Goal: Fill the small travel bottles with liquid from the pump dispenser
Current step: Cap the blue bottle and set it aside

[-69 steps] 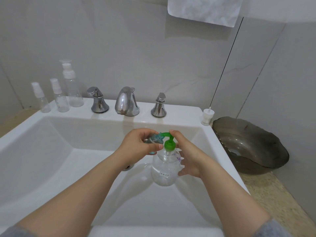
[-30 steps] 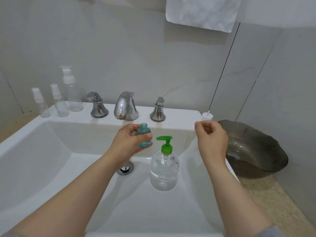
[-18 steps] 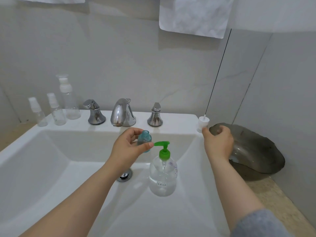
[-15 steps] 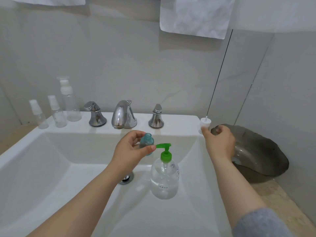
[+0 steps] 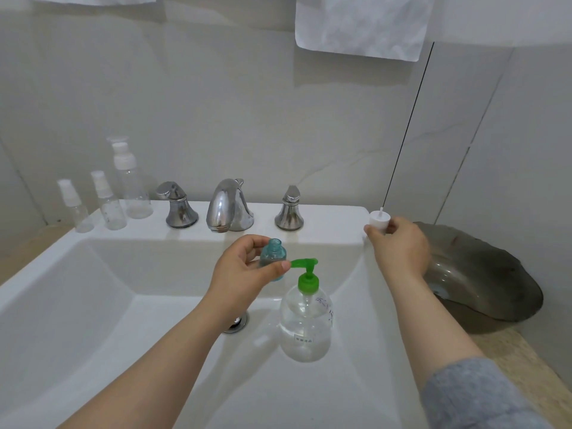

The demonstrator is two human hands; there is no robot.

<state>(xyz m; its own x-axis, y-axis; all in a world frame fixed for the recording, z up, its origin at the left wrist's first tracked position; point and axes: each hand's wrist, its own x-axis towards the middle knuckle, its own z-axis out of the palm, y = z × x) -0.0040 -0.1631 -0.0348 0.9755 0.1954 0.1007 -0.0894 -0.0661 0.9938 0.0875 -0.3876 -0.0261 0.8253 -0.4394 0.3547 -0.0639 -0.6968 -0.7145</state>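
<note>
The step in hand looks like capping: the left hand (image 5: 244, 274) holds the small teal travel bottle (image 5: 272, 258) upright over the sink (image 5: 93, 305), its mouth open and uncovered, just beside the green nozzle of the pump dispenser (image 5: 306, 317), which stands by itself in the basin near the drain (image 5: 236, 323). The left grip is clamped on the bottle, thumb in front and fingers wrapped behind. How full the bottle is cannot be told through the tinted plastic.

The right hand (image 5: 399, 246) is at the back right corner of the sink rim, its fingers closed around a white cap (image 5: 379, 219) with a thin tube standing up from it; whether the cap is lifted or resting on the rim is unclear.

The next move probably calls for bringing the cap to the bottle, feeding the tube into the narrow neck and twisting it tight while the left hand keeps the bottle level.

Three clear spray bottles (image 5: 108, 199) wait capped at the back left, beside the tap (image 5: 229, 205)
</note>
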